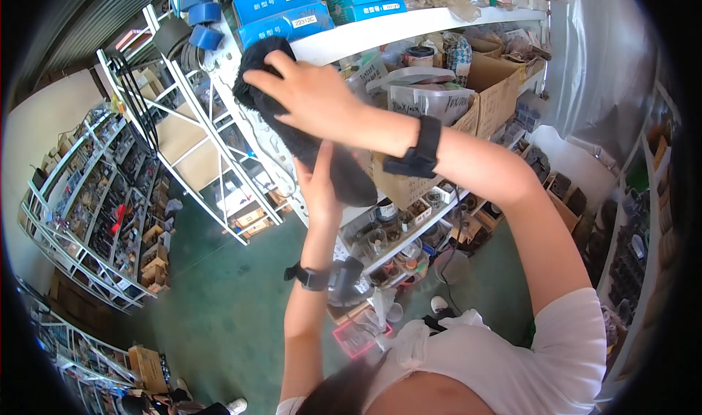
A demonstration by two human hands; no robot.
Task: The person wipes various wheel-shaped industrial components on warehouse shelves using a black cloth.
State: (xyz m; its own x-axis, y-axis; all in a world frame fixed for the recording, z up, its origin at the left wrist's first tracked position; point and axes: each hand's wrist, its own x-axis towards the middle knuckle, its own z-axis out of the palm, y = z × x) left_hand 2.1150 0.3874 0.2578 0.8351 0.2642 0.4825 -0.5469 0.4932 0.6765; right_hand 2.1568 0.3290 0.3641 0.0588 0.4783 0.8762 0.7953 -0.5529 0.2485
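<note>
Your right hand [311, 97] clamps the black cloth [322, 155] from above, left hand [320, 188] cupping beneath; soft, light-looking, best gathered mid-length.

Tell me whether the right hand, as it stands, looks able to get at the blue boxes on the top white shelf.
Probably yes. The right hand already lies on the fuzzy black cloth just below the blue boxes, with nothing between; it would have to let go first.

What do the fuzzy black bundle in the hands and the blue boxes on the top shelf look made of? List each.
Fuzzy black bundle: probably fabric or fleece; matte, shaggy edge, sags between the right hand and left hand.
Blue boxes: likely printed cardboard; flat faces, crisp corners, slight sheen.
</note>
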